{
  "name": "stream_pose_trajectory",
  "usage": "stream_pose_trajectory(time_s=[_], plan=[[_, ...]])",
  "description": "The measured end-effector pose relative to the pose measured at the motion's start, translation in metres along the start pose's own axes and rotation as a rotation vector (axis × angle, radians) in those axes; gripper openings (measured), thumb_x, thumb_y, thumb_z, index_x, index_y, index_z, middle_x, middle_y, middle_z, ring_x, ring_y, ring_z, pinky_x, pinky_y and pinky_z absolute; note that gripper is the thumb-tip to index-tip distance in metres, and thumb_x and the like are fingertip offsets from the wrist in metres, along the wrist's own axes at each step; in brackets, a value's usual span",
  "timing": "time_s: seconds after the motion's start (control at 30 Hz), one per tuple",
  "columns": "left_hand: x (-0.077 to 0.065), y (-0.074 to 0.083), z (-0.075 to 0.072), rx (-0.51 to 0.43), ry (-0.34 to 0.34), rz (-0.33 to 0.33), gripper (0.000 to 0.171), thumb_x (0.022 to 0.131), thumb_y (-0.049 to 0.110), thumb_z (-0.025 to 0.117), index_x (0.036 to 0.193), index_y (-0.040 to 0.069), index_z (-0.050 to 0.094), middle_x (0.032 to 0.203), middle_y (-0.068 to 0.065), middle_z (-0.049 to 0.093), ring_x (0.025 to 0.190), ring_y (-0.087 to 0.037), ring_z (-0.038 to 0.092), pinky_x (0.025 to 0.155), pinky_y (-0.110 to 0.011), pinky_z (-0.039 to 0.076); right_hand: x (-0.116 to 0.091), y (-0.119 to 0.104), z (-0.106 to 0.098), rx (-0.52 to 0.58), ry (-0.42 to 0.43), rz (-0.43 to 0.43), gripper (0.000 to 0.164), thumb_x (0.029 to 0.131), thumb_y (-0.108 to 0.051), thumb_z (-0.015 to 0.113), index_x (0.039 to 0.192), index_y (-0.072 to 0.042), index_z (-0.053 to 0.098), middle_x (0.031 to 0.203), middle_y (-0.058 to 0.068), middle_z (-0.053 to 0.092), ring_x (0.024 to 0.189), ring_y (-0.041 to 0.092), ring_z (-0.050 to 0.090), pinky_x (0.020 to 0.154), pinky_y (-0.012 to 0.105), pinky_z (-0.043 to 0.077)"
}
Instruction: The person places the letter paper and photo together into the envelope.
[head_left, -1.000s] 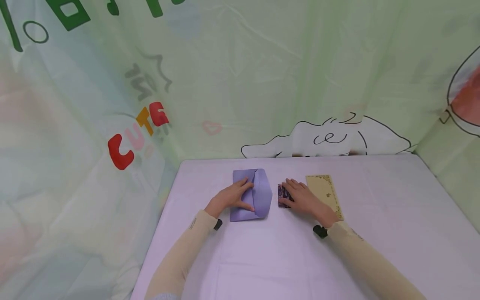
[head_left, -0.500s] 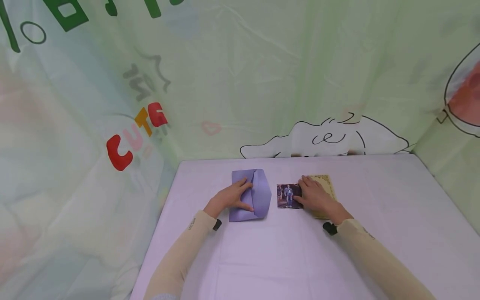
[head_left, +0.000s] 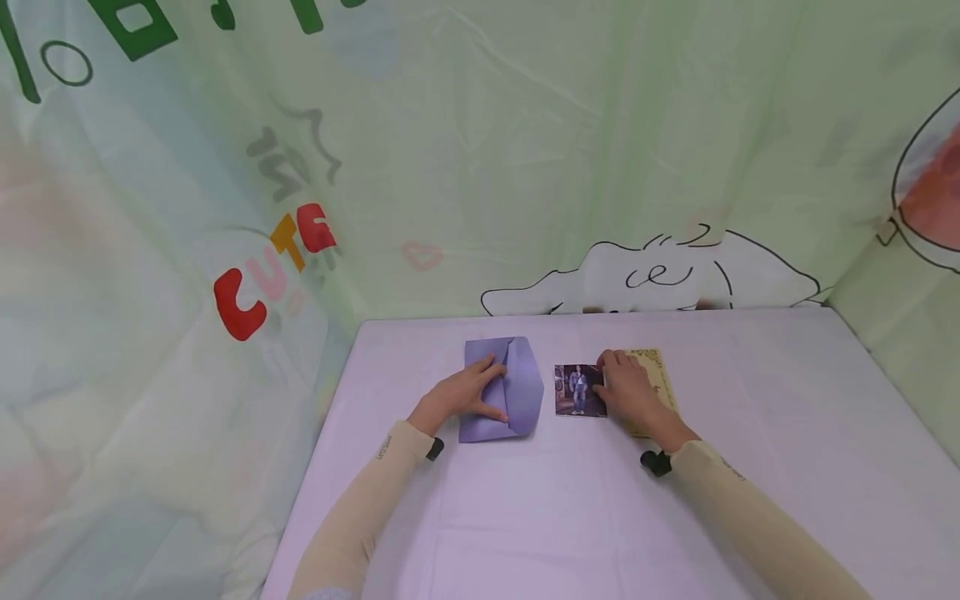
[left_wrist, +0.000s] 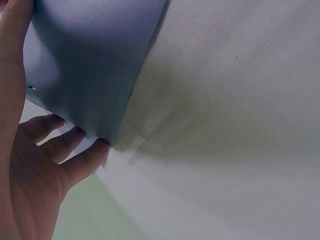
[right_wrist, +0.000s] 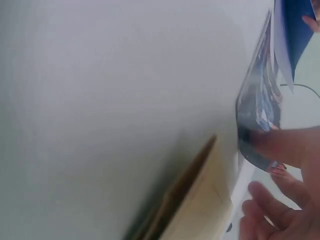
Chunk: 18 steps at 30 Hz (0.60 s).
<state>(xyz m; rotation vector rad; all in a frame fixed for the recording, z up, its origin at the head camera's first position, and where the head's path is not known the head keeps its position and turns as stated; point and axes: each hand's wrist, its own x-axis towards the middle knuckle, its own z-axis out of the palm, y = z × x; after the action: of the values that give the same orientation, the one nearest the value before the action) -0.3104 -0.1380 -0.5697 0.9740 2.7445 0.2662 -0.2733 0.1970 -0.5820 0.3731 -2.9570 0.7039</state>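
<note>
A purple envelope (head_left: 528,385) lies toward the table's left with its flap to the right. My left hand (head_left: 463,393) holds it, thumb and fingers apart near the mouth; the left wrist view shows the fingertips at the envelope's edge (left_wrist: 95,60). Right of it is a photo (head_left: 576,389) of a standing figure. My right hand (head_left: 632,390) pinches the photo's right edge. In the right wrist view the photo (right_wrist: 264,97) bends near the thumb. A yellow bordered card (head_left: 651,364) sits under and behind the right hand, which partly hides it.
A pale lilac cloth covers the table (head_left: 525,525). Behind and to the left hangs a printed curtain (head_left: 465,167), meeting the table's back edge. In the right wrist view the yellow card's edge (right_wrist: 202,210) stands close to the camera.
My right hand has slid right from over the photo to its right edge, uncovering the picture. The photo's top edge has risen slightly. My left hand and the envelope have stayed put.
</note>
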Motion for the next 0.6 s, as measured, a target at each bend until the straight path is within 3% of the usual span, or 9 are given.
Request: stream_pose_trajectory(time_s=[0.13,0.27,0.6], plan=[[-0.001,0.001,-0.002,-0.022,-0.013,0.001,0.09,0.073,0.07,0.076,0.142,0.025,0.042,0.163,-0.02,0.029,0.146,-0.033,0.04,0.115,-0.042,0.041,0.001,0.0,0.0,0.147,0.028,0.018,0.023,0.095,-0.002,0.062,0.114,0.003,0.05,0.099,0.021,0.062,0.088,0.032,0.06,0.077,0.046,0.051],[-0.001,0.002,-0.003,-0.025,-0.02,-0.008,0.09,0.073,0.07,0.076,0.143,0.026,0.042,0.163,-0.02,0.028,0.146,-0.033,0.04,0.115,-0.042,0.041,0.003,0.003,-0.004,0.3,-0.003,0.077,0.022,0.1,0.0,0.052,0.121,0.006,0.052,0.104,0.025,0.065,0.091,0.032,0.065,0.075,0.042,0.055],[-0.002,0.0,-0.002,-0.019,0.003,-0.006,0.09,0.073,0.071,0.076,0.143,0.025,0.043,0.162,-0.019,0.03,0.145,-0.032,0.043,0.114,-0.042,0.042,0.015,0.014,-0.013,0.393,-0.069,0.215,0.029,0.102,-0.006,0.053,0.126,0.008,0.059,0.107,0.027,0.067,0.092,0.031,0.065,0.074,0.032,0.053]])
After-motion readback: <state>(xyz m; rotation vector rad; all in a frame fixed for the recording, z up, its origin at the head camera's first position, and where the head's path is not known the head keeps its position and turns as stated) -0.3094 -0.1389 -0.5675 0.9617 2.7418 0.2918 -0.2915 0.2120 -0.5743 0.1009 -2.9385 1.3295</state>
